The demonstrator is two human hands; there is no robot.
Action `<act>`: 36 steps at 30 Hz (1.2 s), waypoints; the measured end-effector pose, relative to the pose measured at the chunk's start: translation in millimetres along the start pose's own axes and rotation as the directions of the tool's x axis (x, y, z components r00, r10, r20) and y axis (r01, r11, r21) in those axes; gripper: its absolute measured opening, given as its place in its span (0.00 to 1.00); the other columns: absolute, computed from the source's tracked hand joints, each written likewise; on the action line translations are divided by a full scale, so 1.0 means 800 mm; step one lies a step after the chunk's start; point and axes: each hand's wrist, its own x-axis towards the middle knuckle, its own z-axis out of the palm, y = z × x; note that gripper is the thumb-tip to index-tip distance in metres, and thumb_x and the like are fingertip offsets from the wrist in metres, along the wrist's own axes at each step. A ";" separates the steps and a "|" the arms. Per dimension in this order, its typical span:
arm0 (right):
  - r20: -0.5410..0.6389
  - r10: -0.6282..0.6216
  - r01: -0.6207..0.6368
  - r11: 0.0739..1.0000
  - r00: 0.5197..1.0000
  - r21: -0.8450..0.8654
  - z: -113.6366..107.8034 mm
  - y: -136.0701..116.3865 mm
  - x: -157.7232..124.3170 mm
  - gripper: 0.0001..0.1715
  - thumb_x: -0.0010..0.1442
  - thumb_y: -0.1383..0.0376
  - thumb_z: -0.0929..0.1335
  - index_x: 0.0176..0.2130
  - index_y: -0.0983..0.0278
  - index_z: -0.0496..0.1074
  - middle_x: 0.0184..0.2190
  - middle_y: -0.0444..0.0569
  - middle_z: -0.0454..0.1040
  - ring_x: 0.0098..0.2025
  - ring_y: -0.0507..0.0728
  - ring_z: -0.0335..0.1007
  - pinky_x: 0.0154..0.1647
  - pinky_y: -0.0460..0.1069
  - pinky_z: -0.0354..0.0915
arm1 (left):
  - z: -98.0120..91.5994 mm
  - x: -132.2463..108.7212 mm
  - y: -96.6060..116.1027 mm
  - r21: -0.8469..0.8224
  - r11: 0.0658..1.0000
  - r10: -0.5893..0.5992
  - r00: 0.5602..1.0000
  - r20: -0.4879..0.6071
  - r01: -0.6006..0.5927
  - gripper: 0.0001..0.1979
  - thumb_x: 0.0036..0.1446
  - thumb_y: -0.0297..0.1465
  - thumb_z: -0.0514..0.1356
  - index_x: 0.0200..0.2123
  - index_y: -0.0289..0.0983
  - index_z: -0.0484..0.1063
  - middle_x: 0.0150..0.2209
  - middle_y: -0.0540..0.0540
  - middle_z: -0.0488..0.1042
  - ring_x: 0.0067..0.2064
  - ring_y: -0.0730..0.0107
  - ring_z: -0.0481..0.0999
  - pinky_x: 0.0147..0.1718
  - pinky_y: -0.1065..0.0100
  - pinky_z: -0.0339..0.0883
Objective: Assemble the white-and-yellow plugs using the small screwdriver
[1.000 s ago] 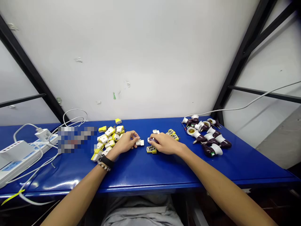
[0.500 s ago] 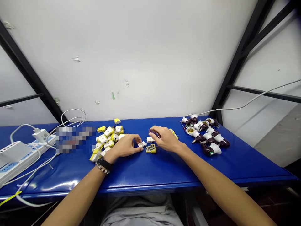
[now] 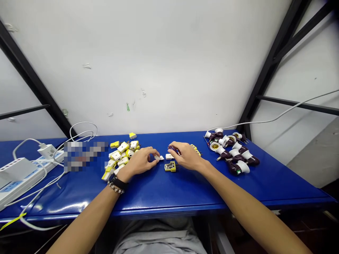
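Observation:
My left hand [image 3: 139, 162] pinches a small white plug cover [image 3: 159, 158] at its fingertips, just in front of a heap of yellow-and-white plugs [image 3: 120, 157]. My right hand [image 3: 185, 156] grips a small tool with a dark purple handle [image 3: 174, 149], possibly a screwdriver, its tip hidden. Between my hands lie a white plug part [image 3: 169, 156] and an opened yellow plug base [image 3: 170, 167] with its metal parts showing. A yellow plug [image 3: 195, 150] sits partly behind my right hand.
The blue table [image 3: 164, 190] holds a dark-purple-and-white lamp holder group [image 3: 231, 151] at right. At left are a white power strip [image 3: 19, 183], a charger [image 3: 47, 151], white cables and a pixelated blurred patch [image 3: 85, 156]. A white wall rises behind.
The white plug cover has risen slightly and moved away from me, now held in my left fingertips. My right hand has barely moved.

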 end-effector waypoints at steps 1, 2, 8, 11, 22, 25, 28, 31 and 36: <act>-0.001 -0.001 0.001 1.000 1.000 -0.003 0.000 0.000 0.000 0.09 0.68 0.63 0.64 0.41 0.63 0.74 0.33 0.48 0.77 0.31 0.53 0.69 0.34 0.47 0.58 | 0.000 0.000 -0.002 0.011 1.000 -0.004 1.000 0.000 0.004 0.10 0.59 0.37 0.60 0.41 0.42 0.79 0.39 0.47 0.78 0.31 0.68 0.73 0.35 0.66 0.66; -0.002 -0.002 0.002 1.000 1.000 -0.004 0.001 0.000 0.000 0.09 0.68 0.63 0.64 0.41 0.63 0.73 0.33 0.48 0.77 0.31 0.53 0.69 0.34 0.47 0.58 | 0.000 0.000 -0.003 0.016 1.000 -0.008 1.000 -0.001 0.008 0.10 0.59 0.37 0.60 0.40 0.42 0.79 0.38 0.47 0.77 0.31 0.68 0.73 0.36 0.66 0.66; -0.010 -0.010 0.010 1.000 1.000 0.002 0.001 0.001 0.000 0.09 0.68 0.62 0.64 0.41 0.63 0.73 0.34 0.48 0.78 0.32 0.54 0.70 0.34 0.47 0.59 | 0.000 0.000 -0.007 -0.037 0.999 0.017 0.999 -0.052 -0.019 0.11 0.60 0.38 0.61 0.40 0.41 0.79 0.37 0.46 0.77 0.33 0.67 0.75 0.39 0.64 0.67; -0.012 -0.011 0.011 1.000 1.000 0.001 0.001 0.001 0.000 0.09 0.68 0.63 0.64 0.41 0.63 0.74 0.34 0.48 0.78 0.32 0.54 0.70 0.34 0.48 0.59 | 0.001 0.001 -0.007 -0.076 0.997 0.027 0.995 -0.092 -0.034 0.11 0.60 0.38 0.60 0.40 0.39 0.79 0.35 0.46 0.76 0.33 0.67 0.75 0.38 0.65 0.68; -0.011 -0.017 0.017 1.000 1.000 -0.024 0.001 0.002 0.000 0.09 0.68 0.63 0.64 0.41 0.63 0.74 0.35 0.48 0.78 0.33 0.53 0.71 0.35 0.47 0.59 | 0.004 0.004 -0.021 -0.098 0.994 -0.063 0.968 -0.245 0.040 0.13 0.61 0.38 0.59 0.45 0.39 0.76 0.39 0.45 0.75 0.37 0.65 0.76 0.35 0.66 0.71; -0.006 -0.018 0.017 0.999 1.000 -0.032 0.002 0.003 0.000 0.09 0.68 0.63 0.64 0.42 0.63 0.74 0.35 0.48 0.78 0.33 0.53 0.71 0.35 0.47 0.60 | 0.008 0.005 -0.025 0.007 0.995 -0.090 0.967 -0.238 0.095 0.12 0.63 0.38 0.57 0.44 0.41 0.77 0.40 0.46 0.76 0.36 0.66 0.76 0.39 0.63 0.70; 0.000 -0.016 0.016 0.999 1.000 -0.039 0.002 0.002 0.000 0.09 0.68 0.63 0.65 0.42 0.63 0.74 0.36 0.48 0.79 0.33 0.53 0.71 0.35 0.47 0.60 | 0.014 0.007 -0.025 0.059 0.989 -0.120 0.971 -0.206 0.134 0.12 0.64 0.38 0.56 0.44 0.43 0.77 0.40 0.47 0.76 0.36 0.65 0.77 0.38 0.64 0.69; 0.004 -0.018 0.019 0.999 1.000 -0.049 0.002 0.002 0.000 0.09 0.68 0.64 0.65 0.42 0.63 0.74 0.36 0.49 0.79 0.33 0.53 0.71 0.35 0.47 0.60 | 0.019 0.010 -0.024 0.082 0.989 -0.107 0.985 -0.134 0.119 0.11 0.63 0.37 0.57 0.46 0.43 0.75 0.40 0.47 0.77 0.37 0.64 0.77 0.36 0.65 0.68; 0.003 -0.032 0.032 0.998 0.999 -0.054 0.003 0.002 0.001 0.09 0.68 0.64 0.65 0.43 0.63 0.74 0.36 0.49 0.78 0.34 0.54 0.71 0.36 0.47 0.60 | 0.020 0.010 -0.022 0.106 0.987 -0.107 0.986 -0.130 0.121 0.13 0.64 0.37 0.56 0.49 0.43 0.74 0.39 0.48 0.78 0.37 0.64 0.76 0.35 0.66 0.67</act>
